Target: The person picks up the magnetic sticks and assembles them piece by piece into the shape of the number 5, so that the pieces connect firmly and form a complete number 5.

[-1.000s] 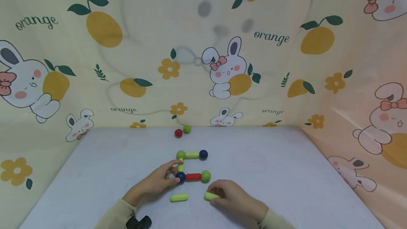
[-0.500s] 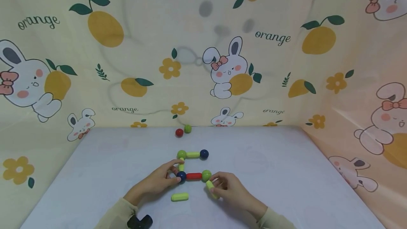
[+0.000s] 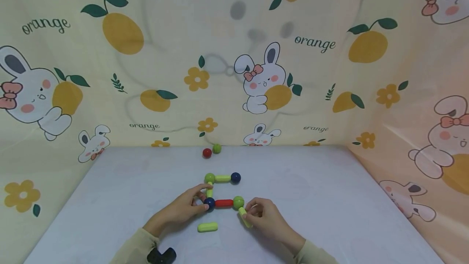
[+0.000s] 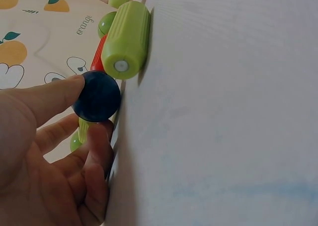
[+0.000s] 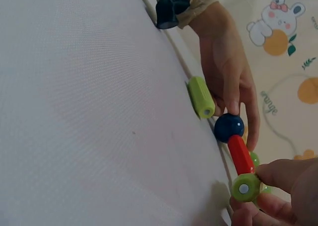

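Magnetic balls and rods lie joined on the table. My left hand (image 3: 183,206) holds the near dark blue ball (image 3: 209,203), thumb on it in the left wrist view. A red rod (image 3: 224,203) runs from that ball to a light green ball (image 3: 238,202). My right hand (image 3: 269,218) pinches a yellow-green rod (image 5: 244,188), its far end at the green ball; whether they touch is hard to tell. Behind, a yellow-green rod (image 3: 209,192) leads to another green ball (image 3: 210,178), then a rod (image 3: 222,179) and a dark blue ball (image 3: 236,178).
A loose yellow-green rod (image 3: 207,227) lies between the hands, near the front. Far back stand a red ball (image 3: 207,153) and a green ball (image 3: 217,148). A printed cloth (image 3: 176,44) hangs behind the white table (image 3: 311,186). A black device (image 3: 161,256) sits at the left sleeve.
My right hand has lifted its yellow-green rod forward and turned it from lying sideways to slanting toward the green ball. The left hand has stayed on the dark blue ball.
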The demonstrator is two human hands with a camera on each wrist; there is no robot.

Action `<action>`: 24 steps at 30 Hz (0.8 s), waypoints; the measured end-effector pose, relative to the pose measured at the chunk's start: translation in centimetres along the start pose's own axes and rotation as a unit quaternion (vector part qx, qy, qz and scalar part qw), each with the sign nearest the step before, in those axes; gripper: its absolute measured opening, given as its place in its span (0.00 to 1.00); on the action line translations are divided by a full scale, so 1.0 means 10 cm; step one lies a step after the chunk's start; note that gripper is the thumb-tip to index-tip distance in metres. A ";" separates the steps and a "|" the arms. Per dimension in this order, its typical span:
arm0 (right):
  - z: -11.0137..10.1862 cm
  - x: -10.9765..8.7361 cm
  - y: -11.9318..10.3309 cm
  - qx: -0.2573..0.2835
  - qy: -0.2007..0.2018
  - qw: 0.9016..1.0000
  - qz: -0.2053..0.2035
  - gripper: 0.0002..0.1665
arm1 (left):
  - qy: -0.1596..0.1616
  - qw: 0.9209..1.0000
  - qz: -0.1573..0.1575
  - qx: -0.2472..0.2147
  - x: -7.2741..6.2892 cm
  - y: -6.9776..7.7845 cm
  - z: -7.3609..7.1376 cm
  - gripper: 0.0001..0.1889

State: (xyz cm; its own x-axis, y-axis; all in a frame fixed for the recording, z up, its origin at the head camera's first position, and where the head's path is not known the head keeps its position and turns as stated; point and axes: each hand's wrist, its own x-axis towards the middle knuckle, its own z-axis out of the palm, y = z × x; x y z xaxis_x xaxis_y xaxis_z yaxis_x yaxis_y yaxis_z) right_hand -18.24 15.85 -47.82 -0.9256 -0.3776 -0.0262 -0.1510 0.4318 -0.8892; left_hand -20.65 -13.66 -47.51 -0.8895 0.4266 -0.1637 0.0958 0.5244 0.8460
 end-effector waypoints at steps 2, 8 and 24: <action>0.00 0.01 0.01 0.004 0.002 1.000 0.004 0.10 | 0.000 1.000 -0.001 0.000 0.00 0.00 0.00 0.30; 0.01 0.03 0.03 0.012 0.003 1.000 0.013 0.11 | 0.000 1.000 -0.005 -0.002 -0.01 0.01 0.00 0.30; 0.08 0.05 -0.02 0.040 -0.014 0.999 0.011 0.15 | 0.006 1.000 0.000 -0.001 -0.01 0.00 0.00 0.29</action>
State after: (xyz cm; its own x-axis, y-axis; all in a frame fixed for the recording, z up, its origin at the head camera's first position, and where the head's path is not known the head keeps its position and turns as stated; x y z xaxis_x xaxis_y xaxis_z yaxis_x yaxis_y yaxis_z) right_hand -18.43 14.95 -48.03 -0.9181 -0.3920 -0.0580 -0.1012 0.3733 -0.9222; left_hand -20.57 -13.67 -47.52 -0.8945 0.4180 -0.1584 0.0946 0.5233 0.8469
